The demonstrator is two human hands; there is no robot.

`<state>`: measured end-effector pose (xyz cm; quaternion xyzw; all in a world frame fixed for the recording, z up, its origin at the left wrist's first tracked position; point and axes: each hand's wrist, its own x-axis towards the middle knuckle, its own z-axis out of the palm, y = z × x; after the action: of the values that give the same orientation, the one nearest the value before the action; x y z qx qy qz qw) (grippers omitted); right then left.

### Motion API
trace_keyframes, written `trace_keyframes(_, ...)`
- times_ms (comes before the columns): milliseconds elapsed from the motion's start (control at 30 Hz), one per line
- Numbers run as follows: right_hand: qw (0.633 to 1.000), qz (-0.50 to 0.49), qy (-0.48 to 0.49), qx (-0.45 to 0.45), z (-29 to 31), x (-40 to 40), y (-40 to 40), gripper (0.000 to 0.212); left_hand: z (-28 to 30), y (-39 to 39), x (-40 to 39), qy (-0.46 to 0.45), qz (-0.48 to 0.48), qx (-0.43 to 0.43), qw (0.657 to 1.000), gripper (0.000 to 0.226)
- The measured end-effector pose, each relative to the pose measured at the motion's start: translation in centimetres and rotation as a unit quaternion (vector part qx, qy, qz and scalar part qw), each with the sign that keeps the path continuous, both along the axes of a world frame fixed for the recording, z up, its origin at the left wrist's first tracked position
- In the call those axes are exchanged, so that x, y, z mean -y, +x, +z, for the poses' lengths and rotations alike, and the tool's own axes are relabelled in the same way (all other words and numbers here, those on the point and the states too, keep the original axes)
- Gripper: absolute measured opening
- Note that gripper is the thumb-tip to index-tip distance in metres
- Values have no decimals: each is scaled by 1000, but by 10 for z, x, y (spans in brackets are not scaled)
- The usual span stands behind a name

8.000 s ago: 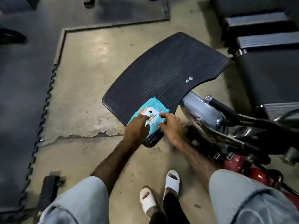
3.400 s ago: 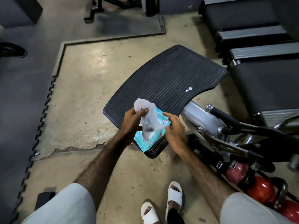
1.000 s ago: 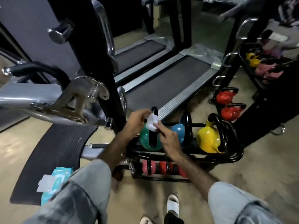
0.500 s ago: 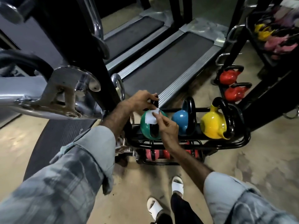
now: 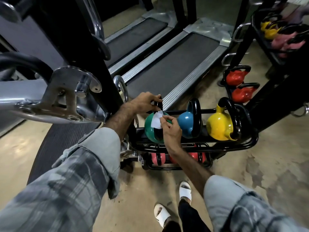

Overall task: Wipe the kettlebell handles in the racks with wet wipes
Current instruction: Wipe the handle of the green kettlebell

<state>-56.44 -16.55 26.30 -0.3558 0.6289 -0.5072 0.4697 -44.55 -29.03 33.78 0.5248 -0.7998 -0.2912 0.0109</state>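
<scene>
A low black rack [image 5: 250, 141] holds three kettlebells on its top tier: green [image 5: 149, 129], blue [image 5: 185, 124] and yellow [image 5: 217, 126], each with a black handle. My left hand [image 5: 145, 102] grips the top of the green kettlebell's handle [image 5: 158, 104]. My right hand [image 5: 170, 128] pinches a white wet wipe [image 5: 157, 120] against that handle just below the left hand. Red kettlebells [image 5: 157, 159] sit on the lower tier, mostly hidden.
Two red kettlebells [image 5: 235, 77] sit in a second rack at the right, with yellow and pink ones [image 5: 269, 30] on a taller rack behind. Treadmill decks [image 5: 175, 64] lie beyond the rack. A chrome machine arm [image 5: 63, 97] juts in from the left over a ribbed mat [image 5: 55, 144].
My left hand shifted from the wipe up to the top of the green kettlebell's handle. My right hand now holds the wipe alone against the handle.
</scene>
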Motion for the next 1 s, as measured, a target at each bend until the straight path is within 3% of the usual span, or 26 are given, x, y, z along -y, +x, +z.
trace_keyframes(167, 1000, -15, -2, 4, -30, -42, -1, 5, 1, 4, -2, 23, -6, -11, 1000, 54)
trace_keyframes(467, 997, -4, 52, 62, -12, -1, 1, 11, 2, -2, -6, -22, -3, 12, 1000, 53)
trace_keyframes(700, 999, -7, 3, 35, -25, -30, 2, 2, -2, -1, -5, -29, -12, 19, 999, 52)
trace_keyframes(900, 991, 24, -102, -87, -21, -23, 2, 10, -4, 1, -5, -31, -8, 4, 999, 51)
trace_keyframes(1000, 941, 71, -236, -231, -42, -38, -2, 18, -5, 2, -5, -25, -5, -2, 1000, 51)
